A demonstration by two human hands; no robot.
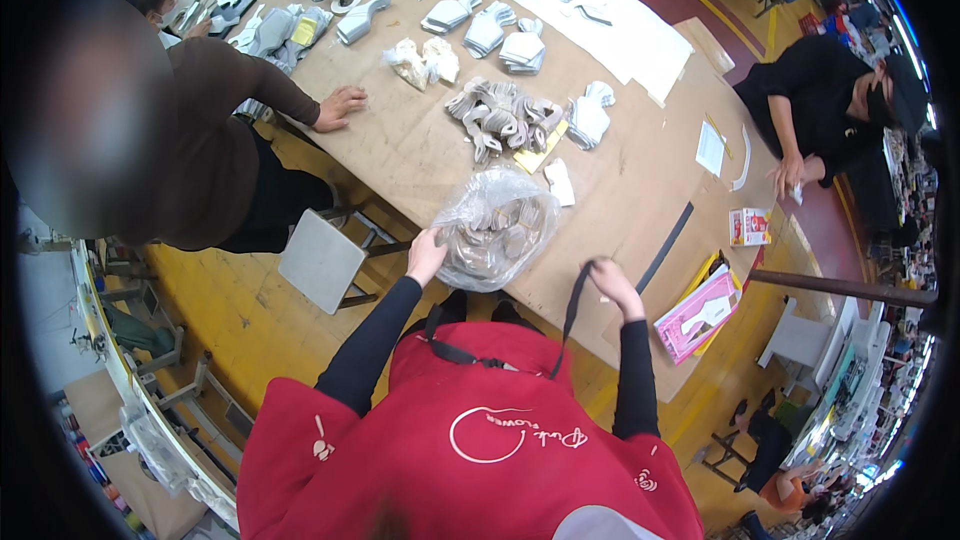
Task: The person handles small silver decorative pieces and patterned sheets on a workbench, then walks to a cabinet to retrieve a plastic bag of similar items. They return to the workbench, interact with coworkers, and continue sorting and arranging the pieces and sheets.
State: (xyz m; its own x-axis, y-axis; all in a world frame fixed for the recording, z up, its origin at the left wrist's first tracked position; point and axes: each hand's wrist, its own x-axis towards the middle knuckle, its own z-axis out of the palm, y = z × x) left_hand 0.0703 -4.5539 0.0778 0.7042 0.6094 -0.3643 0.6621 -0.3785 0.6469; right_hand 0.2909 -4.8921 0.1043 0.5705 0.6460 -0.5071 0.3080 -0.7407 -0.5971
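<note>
My left hand (427, 255) is closed on the near-left rim of a clear plastic bag (472, 265). The bag lies at the table's near edge, with grey-beige curved pieces (508, 218) showing inside it. Out to the right, my right hand (613, 283) grips a black strap (571, 320), which runs down to a buckle at my waist over the red apron. Beyond the bag is a loose pile of curved grey-beige pieces (500, 117), with a yellow slip (541, 150) and a small white piece (559, 182) beside it.
Stacks of grey cut pieces (487, 28) cover the far brown table (610, 175). A dark strip (664, 245), a small red-white box (749, 227) and a pink package (700, 315) lie rightward. A stool (322, 260) stands left. One person stands at each side.
</note>
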